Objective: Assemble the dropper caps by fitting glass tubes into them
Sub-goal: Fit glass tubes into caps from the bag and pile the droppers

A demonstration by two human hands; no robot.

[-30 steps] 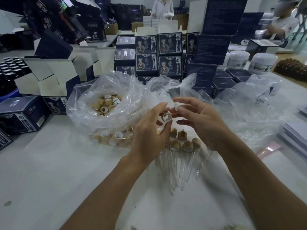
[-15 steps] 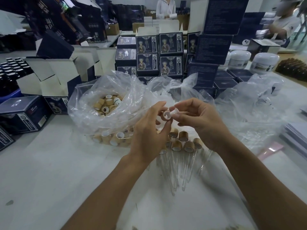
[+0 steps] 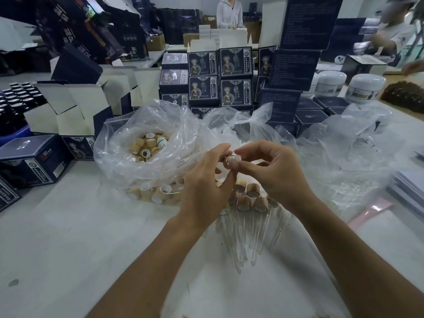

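White and broad, the table point(image 3: 68, 237) fills the lower part of the head view, with stacks of dark blue boxes point(image 3: 236, 76) standing along its far side and open cartons point(image 3: 75, 104) to the left. White jars point(image 3: 364, 88) stand at the far right, and two people work at other tables in the background.

Both hands meet above the middle of the table. The left hand point(image 3: 206, 182) pinches a small wooden cap point(image 3: 228, 160) between its thumb and fingers, its open end turned toward the other hand. The right hand point(image 3: 273, 171) has its fingers curled and presses a small white piece point(image 3: 235, 159) against the cap's mouth with its fingertips; whether the piece is already seated in the cap cannot be told, since the fingers cover the joint.

Just behind the left hand lies a clear plastic bag point(image 3: 142, 143), open at the top and holding many loose wooden caps point(image 3: 146, 146). More clear plastic point(image 3: 339, 152) lies crumpled to the right of the hands.

Below the hands, a row of finished droppers point(image 3: 247, 203) lies on the table, the wooden caps side by side and the glass tubes point(image 3: 241, 244) pointing toward the camera, close together and partly overlapping. A few sheets point(image 3: 408, 189) lie stacked at the right edge.
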